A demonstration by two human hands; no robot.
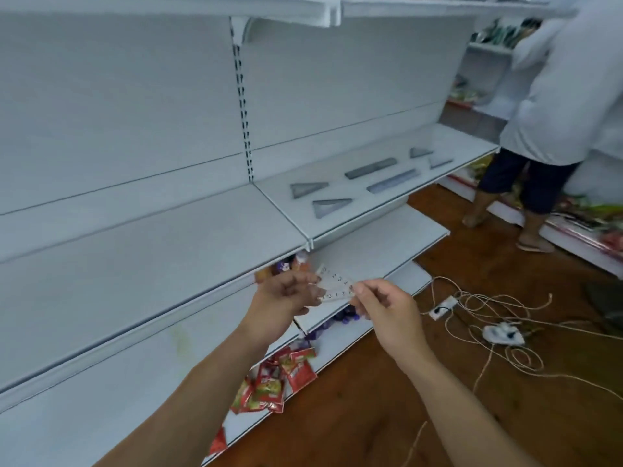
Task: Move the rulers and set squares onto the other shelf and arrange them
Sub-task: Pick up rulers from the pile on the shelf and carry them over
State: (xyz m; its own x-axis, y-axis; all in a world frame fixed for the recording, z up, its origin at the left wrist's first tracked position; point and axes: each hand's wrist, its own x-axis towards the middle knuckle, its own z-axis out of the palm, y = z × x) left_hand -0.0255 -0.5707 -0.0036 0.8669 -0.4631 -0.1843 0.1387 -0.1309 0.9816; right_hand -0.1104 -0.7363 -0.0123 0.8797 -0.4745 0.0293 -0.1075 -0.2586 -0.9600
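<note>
Right now both hands are up in front of the white shelving, pinching a clear set square [337, 288] between them: the left hand [283, 298] grips one end, the right hand [387, 311] the other. Farther along, on the right-hand shelf [276, 193], a dark ruler [371, 168] and a paler ruler [392, 181] lie side by side, with a near pair of set squares [308, 188] to their left and a far pair of set squares [419, 152] to their right.

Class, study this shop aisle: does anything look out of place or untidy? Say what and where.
Yes. Loose cords lie tangled across the wooden floor around a power strip, and red snack packets sit in a jumbled heap on the bottom shelf.
</note>
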